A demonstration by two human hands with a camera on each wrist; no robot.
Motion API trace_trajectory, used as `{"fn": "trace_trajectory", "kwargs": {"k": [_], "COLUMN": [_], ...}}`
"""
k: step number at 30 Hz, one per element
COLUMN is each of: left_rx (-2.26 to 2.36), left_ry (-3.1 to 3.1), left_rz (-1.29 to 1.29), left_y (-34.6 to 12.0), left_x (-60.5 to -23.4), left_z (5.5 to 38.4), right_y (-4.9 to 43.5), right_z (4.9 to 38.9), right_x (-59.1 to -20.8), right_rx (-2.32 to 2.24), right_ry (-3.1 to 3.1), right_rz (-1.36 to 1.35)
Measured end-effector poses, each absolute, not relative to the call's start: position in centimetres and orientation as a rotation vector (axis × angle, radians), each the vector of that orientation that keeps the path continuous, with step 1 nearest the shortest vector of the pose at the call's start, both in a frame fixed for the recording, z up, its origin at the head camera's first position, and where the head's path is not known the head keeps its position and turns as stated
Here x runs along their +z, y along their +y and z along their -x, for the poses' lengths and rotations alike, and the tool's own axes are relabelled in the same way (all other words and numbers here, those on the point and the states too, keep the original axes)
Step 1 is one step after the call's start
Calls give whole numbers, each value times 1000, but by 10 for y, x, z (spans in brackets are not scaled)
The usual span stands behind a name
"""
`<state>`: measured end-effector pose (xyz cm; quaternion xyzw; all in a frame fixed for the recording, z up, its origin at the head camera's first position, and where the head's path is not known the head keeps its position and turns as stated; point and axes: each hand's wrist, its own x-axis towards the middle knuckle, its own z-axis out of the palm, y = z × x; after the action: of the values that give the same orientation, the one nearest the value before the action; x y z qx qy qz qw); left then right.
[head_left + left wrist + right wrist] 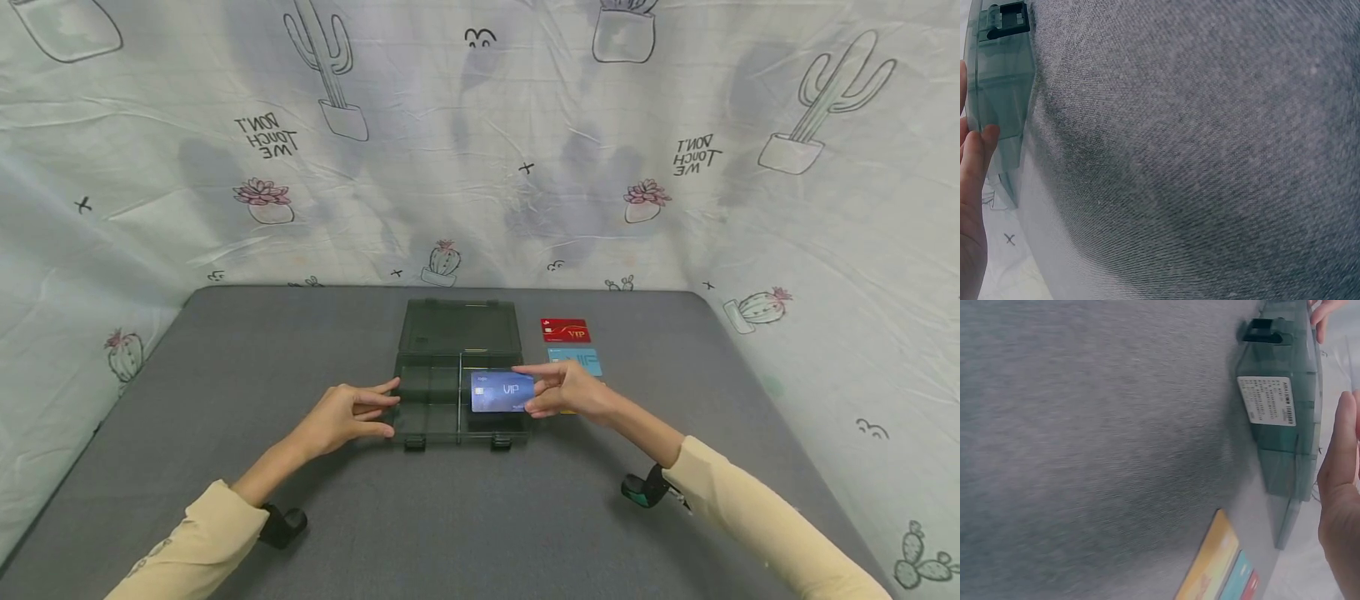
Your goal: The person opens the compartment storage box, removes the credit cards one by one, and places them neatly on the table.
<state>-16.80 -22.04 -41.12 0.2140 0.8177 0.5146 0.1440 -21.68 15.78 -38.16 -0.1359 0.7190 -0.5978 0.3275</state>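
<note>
A translucent dark green plastic box (427, 402) lies with its lid (459, 327) folded back, and a divider splits its inside into two compartments. My right hand (573, 393) pinches a blue VIP card (495, 393) by its right end, over the right compartment. At the box's left wall, the fingertips of my left hand (337, 422) touch the side with fingers extended. The left wrist view shows those fingers (972, 165) against the green wall. In the right wrist view the pinched card is mostly out of frame beyond the hand (1341, 469).
Right of the box, a red VIP card (566, 331) and a light blue card (583, 359) lie on the grey table (262, 367). A yellow-orange card (1213, 556) lies nearer, mostly under my right hand in the head view. Two black latches (501, 443) stick out from the box's front. A printed cloth (480, 167) hangs behind.
</note>
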Motion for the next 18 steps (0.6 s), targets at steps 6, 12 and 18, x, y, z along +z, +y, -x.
{"fn": "trace_trajectory", "kwargs": {"k": [6,12,18], "left_rx": [1491,1482,1480], "left_ry": [2353,2365,2361], "left_rz": [-604,-603,-594], "left_y": [-221,-220,-220], "left_x": [-411,-412,-412], "left_z": [167,167,167], "right_y": [172,187,204], "right_z": [209,203,196], "right_x": [-385,-387,-389], "right_rx": [-1550,-1557,-1551], "right_ry": [1897,1886,1863], "right_rz": [360,369,400]}}
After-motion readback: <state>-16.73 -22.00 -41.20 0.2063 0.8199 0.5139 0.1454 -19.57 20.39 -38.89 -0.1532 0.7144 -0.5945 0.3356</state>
